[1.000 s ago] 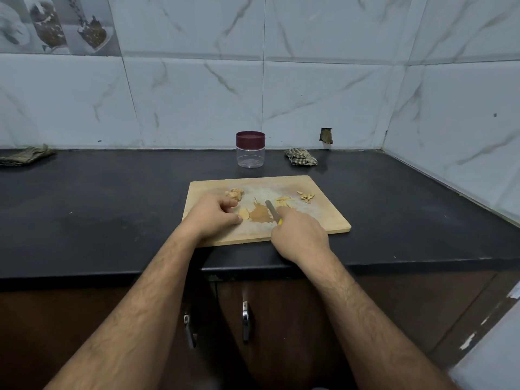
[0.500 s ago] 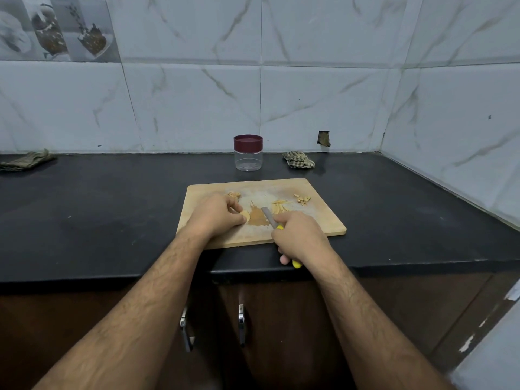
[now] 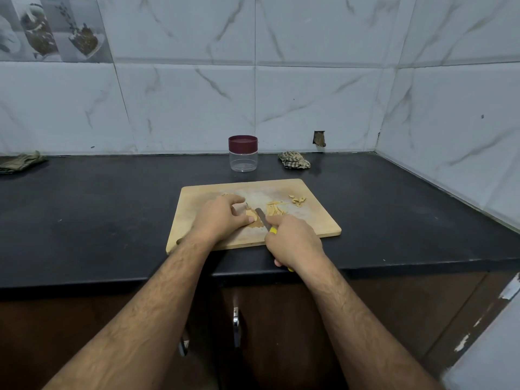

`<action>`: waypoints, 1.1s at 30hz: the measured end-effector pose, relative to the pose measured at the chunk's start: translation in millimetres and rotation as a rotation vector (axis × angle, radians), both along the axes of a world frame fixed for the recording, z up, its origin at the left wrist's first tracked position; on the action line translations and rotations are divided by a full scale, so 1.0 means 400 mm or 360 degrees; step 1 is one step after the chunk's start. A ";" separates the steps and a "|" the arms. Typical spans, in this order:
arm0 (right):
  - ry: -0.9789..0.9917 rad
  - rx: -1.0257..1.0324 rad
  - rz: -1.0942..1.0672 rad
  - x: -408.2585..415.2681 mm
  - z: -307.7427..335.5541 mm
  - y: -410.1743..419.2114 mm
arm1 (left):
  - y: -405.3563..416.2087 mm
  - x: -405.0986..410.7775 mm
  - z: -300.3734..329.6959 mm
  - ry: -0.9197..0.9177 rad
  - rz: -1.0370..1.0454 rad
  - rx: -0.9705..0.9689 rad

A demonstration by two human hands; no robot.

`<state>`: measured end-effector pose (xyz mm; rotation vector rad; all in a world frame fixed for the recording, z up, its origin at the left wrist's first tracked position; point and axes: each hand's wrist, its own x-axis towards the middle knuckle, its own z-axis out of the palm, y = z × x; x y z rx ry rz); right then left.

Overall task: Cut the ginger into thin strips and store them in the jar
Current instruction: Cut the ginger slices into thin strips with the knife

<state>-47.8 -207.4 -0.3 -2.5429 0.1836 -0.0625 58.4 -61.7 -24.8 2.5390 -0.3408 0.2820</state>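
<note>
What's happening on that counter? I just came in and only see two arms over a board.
A person is slicing ginger on a wooden cutting board. The left hand pins a ginger piece down while the right hand works a yellow-handled knife beside it. A small pile of cut strips lies right of the blade. The jar behind the board looks empty, its maroon lid on.

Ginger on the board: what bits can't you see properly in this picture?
Head view only:
- The ginger piece being cut: mostly hidden under the left hand.
- The knife handle: wrapped inside the right hand; only yellow bits show.
- The cut strips: too small to count.
- The jar: looks empty, lid on.
</note>
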 end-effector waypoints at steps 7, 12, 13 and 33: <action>0.0046 -0.0327 0.0125 -0.007 0.026 0.005 | 0.001 -0.012 -0.006 -0.0011 -0.0026 0.0115; 0.0070 -0.0424 0.0163 -0.003 0.030 0.007 | -0.001 -0.012 -0.007 -0.0033 -0.0021 0.0158; 0.0066 -0.0438 0.0174 -0.003 0.030 0.009 | -0.001 -0.011 -0.008 -0.0034 -0.0016 0.0163; -0.0076 -0.0578 0.0113 0.002 0.010 0.039 | -0.006 -0.026 0.001 -0.0039 0.0048 0.0193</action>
